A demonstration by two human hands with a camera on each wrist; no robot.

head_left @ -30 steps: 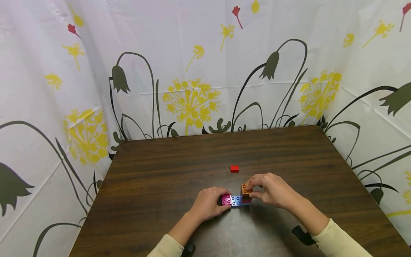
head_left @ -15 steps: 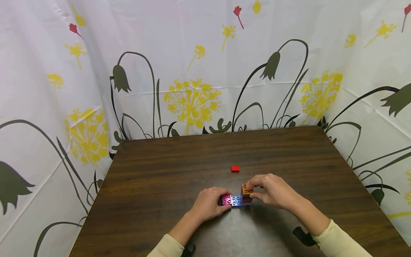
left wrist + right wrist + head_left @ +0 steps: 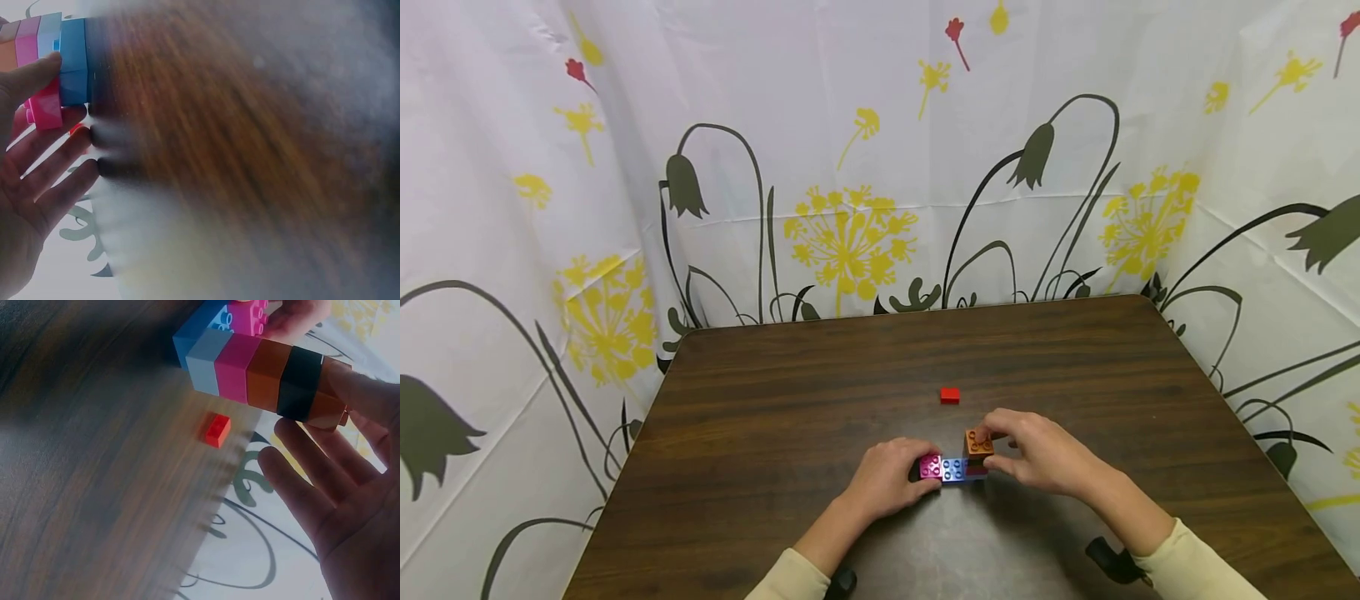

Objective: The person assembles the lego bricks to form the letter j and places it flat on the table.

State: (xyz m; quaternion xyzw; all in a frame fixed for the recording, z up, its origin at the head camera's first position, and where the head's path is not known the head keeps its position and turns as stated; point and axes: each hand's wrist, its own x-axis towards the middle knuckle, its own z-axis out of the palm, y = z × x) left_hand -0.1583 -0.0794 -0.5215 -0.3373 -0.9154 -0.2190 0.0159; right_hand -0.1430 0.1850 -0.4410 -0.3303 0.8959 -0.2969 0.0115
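A low blue building-block base (image 3: 953, 470) lies on the table, with a pink brick (image 3: 930, 467) on its left end. My left hand (image 3: 889, 477) pinches that pink brick between thumb and fingers. On the base's right end rises a tower of light blue (image 3: 207, 361), pink (image 3: 234, 367), orange-brown (image 3: 267, 375) and dark (image 3: 300, 384) bricks. Another orange-brown brick (image 3: 979, 442) tops the tower. My right hand (image 3: 1045, 450) pinches this top brick with thumb and fingertips. In the left wrist view, the thumb of my left hand (image 3: 37, 169) covers part of the bricks.
Behind the tower, a small red brick (image 3: 950, 396) lies apart on the dark wood table (image 3: 790, 400). A white curtain (image 3: 880, 92) with printed flowers hangs along the table's far edge and sides.
Both hands stay at the same bricks, and the tower keeps its place. My right thumb sits slightly lower than before. The red brick has not moved.
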